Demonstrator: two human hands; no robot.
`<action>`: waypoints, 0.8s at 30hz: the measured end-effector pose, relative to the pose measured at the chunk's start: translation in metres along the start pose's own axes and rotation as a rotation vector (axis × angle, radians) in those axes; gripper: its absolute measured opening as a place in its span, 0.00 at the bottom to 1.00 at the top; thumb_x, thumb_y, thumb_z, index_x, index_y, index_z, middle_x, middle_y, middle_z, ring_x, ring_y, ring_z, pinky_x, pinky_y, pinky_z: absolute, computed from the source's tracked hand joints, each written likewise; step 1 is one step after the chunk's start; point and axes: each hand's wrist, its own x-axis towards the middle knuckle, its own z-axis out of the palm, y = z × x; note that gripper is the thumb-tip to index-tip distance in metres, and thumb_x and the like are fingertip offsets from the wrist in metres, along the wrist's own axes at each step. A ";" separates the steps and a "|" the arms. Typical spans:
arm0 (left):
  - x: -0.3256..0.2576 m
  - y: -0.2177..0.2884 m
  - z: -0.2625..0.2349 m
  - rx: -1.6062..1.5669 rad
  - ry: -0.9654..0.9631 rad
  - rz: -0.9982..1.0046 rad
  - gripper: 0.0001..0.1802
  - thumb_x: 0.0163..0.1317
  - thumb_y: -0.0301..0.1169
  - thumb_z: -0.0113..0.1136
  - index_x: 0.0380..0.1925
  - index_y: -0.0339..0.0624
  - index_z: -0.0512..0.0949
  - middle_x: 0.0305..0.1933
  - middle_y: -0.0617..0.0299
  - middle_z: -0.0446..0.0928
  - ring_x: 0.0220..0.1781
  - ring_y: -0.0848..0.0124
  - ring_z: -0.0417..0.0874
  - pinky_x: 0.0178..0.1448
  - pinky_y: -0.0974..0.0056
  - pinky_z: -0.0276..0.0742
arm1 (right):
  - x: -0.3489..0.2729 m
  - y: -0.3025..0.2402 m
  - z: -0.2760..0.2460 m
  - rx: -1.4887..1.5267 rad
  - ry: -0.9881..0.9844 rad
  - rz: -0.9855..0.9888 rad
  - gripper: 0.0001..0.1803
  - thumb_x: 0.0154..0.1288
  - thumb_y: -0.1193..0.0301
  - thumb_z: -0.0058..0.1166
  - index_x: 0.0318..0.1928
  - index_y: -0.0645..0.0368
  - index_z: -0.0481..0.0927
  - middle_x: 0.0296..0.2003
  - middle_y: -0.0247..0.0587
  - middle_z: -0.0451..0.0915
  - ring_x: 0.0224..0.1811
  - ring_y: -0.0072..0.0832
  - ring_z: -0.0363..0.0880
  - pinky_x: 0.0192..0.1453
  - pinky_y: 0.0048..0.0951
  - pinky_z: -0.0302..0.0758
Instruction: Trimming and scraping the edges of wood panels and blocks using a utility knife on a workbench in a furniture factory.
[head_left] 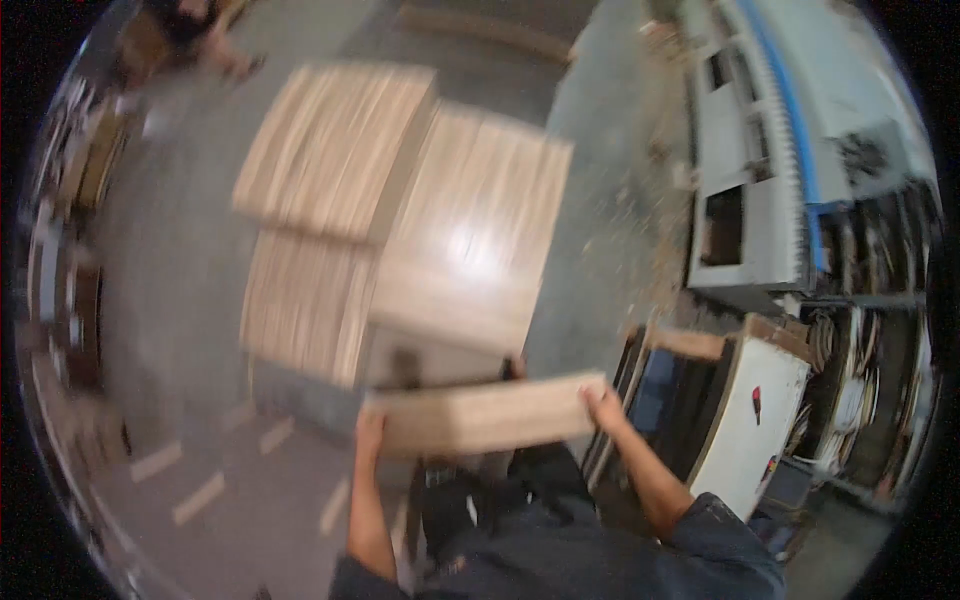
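A light wood-grain board (490, 415) stretches across in front of my body, held at both ends. My left hand (369, 432) grips its left end, while my right hand (602, 408) is closed around the right end, the thumb lying on the upper face. Just beyond the board stand piles of similar wood-grain boards: a wide pile (480, 200) with a shiny top, a tall pile (330, 150) at its far left, and a lower pile (305, 300) at its near left. The picture is smeared by motion, so fine detail is lost.
To the right stands a white-topped stand (750, 410) with a red-and-black tool (757, 404) on it. Behind it is a long grey machine (745, 170) with a blue strip. Wooden strips (200, 498) lie on the floor at left. Another person (215, 45) is at the far left.
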 end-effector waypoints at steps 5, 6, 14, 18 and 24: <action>0.047 -0.070 0.005 0.032 -0.021 -0.129 0.36 0.59 0.36 0.73 0.64 0.30 0.72 0.57 0.45 0.83 0.59 0.55 0.84 0.63 0.56 0.78 | 0.026 0.071 0.077 0.271 -0.086 0.326 0.18 0.76 0.58 0.59 0.52 0.60 0.79 0.34 0.29 0.80 0.33 0.22 0.77 0.37 0.29 0.75; 0.055 -0.106 0.003 -0.009 -0.024 -0.137 0.35 0.60 0.34 0.72 0.65 0.30 0.71 0.57 0.45 0.83 0.59 0.55 0.84 0.64 0.56 0.78 | 0.035 0.102 0.104 0.216 -0.108 0.423 0.20 0.76 0.57 0.59 0.54 0.62 0.78 0.41 0.34 0.82 0.42 0.25 0.80 0.48 0.29 0.76; 0.241 -0.243 0.136 0.323 -0.086 -0.031 0.37 0.60 0.45 0.73 0.61 0.30 0.74 0.58 0.39 0.81 0.62 0.46 0.82 0.67 0.50 0.76 | 0.175 0.341 0.205 0.296 0.063 0.647 0.30 0.74 0.52 0.60 0.65 0.63 0.75 0.56 0.38 0.80 0.57 0.29 0.78 0.61 0.32 0.73; 0.323 -0.288 0.137 0.524 0.031 -0.070 0.37 0.58 0.47 0.73 0.59 0.31 0.76 0.58 0.36 0.82 0.62 0.46 0.83 0.65 0.50 0.78 | 0.211 0.370 0.308 0.507 0.108 0.556 0.23 0.74 0.51 0.59 0.57 0.55 0.79 0.31 0.26 0.77 0.24 0.20 0.69 0.26 0.26 0.61; 0.376 -0.291 0.178 0.641 0.062 0.122 0.32 0.62 0.47 0.73 0.58 0.36 0.78 0.49 0.41 0.86 0.53 0.45 0.86 0.59 0.49 0.80 | 0.260 0.391 0.332 0.576 0.071 0.491 0.24 0.75 0.49 0.57 0.59 0.53 0.76 0.23 0.25 0.71 0.18 0.19 0.62 0.22 0.28 0.54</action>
